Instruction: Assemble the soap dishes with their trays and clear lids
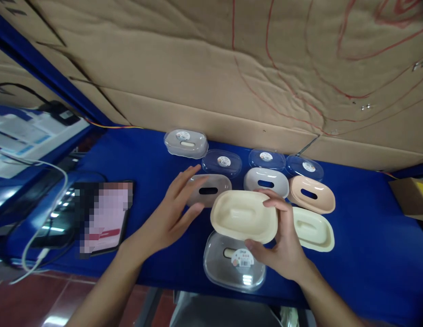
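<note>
My right hand [282, 236] grips a cream oval dish [228, 222] by its right end, thumb at the near rim and fingers over the far one. The dish is held up above the table, its hollow side with a raised bar in the middle facing me. My left hand [175, 209] hangs with fingers apart beside a grey oval tray [214, 182] with a slot, partly covering it from view. Just below the held dish lies a grey box with a clear lid [218, 272] and a round label. A second cream dish [318, 229] rests behind my right hand.
White [279, 179] and peach [323, 195] slotted trays lie on the blue table [364, 227]. Behind stand several clear lids [211, 159] and a lidded grey box [175, 147]. A phone [109, 218] and cables [41, 254] are leftward; cardboard [184, 68] walls the back.
</note>
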A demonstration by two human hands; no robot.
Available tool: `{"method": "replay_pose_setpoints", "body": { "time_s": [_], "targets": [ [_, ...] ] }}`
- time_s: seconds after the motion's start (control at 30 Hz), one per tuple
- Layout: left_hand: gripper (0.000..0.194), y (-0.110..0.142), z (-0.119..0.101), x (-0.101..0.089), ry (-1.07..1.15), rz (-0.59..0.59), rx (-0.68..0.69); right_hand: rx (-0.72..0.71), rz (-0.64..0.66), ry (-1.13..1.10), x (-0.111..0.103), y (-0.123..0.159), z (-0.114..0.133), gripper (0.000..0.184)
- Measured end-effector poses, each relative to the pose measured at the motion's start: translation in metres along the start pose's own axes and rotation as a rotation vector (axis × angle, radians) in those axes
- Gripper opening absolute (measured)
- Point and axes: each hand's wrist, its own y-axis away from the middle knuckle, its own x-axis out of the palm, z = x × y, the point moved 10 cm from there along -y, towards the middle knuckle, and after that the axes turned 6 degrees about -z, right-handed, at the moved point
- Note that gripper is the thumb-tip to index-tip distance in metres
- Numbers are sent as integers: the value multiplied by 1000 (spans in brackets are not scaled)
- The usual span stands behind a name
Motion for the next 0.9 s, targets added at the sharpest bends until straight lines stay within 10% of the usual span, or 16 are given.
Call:
{"method": "replay_pose_setpoints", "body": {
  "time_s": [0.23, 0.47, 0.9],
  "targets": [
    [103, 39, -51, 7, 166, 146, 41, -107, 220, -118, 27, 17, 17, 81],
    [82, 85, 7, -24, -114, -41, -157, -311, 492, 402, 53, 44, 30, 127],
    [54, 89, 10, 4, -241, 130, -81, -481, 489, 856, 41, 87, 27, 80]
  ]
}}
